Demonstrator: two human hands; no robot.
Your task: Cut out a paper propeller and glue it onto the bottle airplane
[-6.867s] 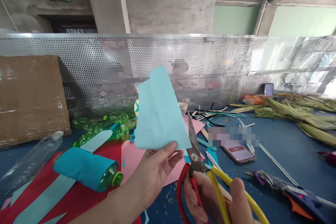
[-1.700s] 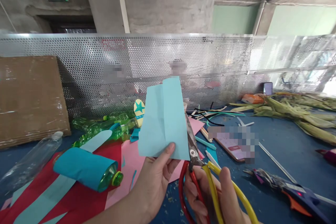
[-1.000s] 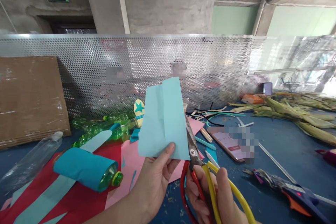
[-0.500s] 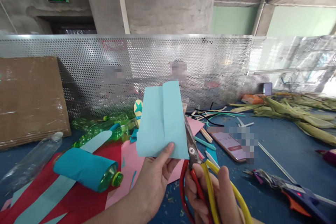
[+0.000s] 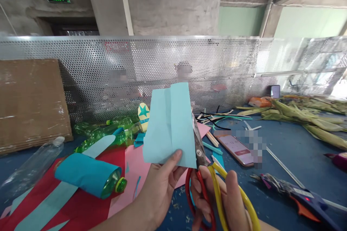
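Observation:
My left hand (image 5: pixel 159 187) pinches the bottom edge of a folded light-blue paper (image 5: pixel 169 124) and holds it upright above the table. Its thumb presses on the front of the sheet. My right hand (image 5: pixel 219 202) grips scissors (image 5: pixel 202 173) with one red and one yellow handle loop. The blades point up along the paper's right edge and touch it. A green bottle wrapped in teal paper (image 5: pixel 89 175) lies on red paper (image 5: pixel 78 205) to the left.
A phone (image 5: pixel 235 148) lies right of the scissors, a glue gun (image 5: pixel 298 196) near the right edge. Green bottles (image 5: pixel 108 131), a clear bottle (image 5: pixel 32 168), pink paper (image 5: pixel 135 173), strips, corn husks (image 5: pixel 306 119) and cardboard (image 5: pixel 31 104) crowd the blue table (image 5: pixel 295 153) before a perforated metal screen (image 5: pixel 230 68).
Since 6.9 s ago the paper has been turned upright and shows a centre fold. Over the last second the scissor blades moved up along its right edge; both hands stayed nearly in place.

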